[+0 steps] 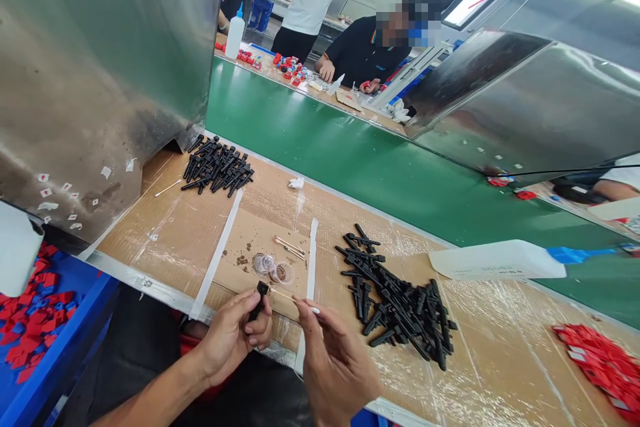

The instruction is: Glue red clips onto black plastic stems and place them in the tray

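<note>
My left hand [234, 325] is closed round a small black plastic part [260, 297], its squarish head upward. Pinched between the thumb and fingers of my right hand [335, 353] is a cotton swab [285, 295], whose far tip points at the head of the black part. Whether the tip touches it I cannot tell. Just beyond my hands, two small clear round dishes [283, 273] stand on a cardboard sheet [250, 230] with brown spots. More cotton swabs [290, 245] lie behind the dishes.
Black parts form one pile [217, 163] at the left and another pile [395, 293] at the right. A white squeeze bottle [500, 260] lies beyond the right pile. Red pieces fill a blue bin [75, 340]. Co-workers sit and stand across the green conveyor belt [320, 133].
</note>
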A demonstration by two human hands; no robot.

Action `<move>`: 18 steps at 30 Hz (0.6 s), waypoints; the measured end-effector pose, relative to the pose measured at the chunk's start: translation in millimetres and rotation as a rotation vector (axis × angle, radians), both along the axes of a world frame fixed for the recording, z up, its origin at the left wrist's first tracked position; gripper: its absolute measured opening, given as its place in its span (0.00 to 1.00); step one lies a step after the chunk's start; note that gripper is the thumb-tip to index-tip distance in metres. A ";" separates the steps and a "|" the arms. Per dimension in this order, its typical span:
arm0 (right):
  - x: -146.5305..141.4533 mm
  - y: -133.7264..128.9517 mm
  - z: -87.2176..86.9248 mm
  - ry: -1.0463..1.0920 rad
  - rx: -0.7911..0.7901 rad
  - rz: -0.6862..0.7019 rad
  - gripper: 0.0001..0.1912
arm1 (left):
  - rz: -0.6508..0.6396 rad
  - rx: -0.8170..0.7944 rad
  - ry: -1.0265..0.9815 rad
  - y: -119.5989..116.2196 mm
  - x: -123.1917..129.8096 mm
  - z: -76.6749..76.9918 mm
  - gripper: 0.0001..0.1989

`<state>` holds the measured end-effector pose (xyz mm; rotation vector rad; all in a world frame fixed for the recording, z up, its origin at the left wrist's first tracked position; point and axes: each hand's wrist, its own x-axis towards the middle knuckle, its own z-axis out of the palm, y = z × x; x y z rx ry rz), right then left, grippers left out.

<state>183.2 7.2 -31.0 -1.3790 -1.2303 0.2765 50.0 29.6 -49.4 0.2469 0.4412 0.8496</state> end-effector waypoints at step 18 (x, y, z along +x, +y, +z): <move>15.1 25.4 -6.2 0.235 -0.208 -0.101 0.11 | 0.013 -0.033 0.001 -2.3 -1.3 0.3 0.12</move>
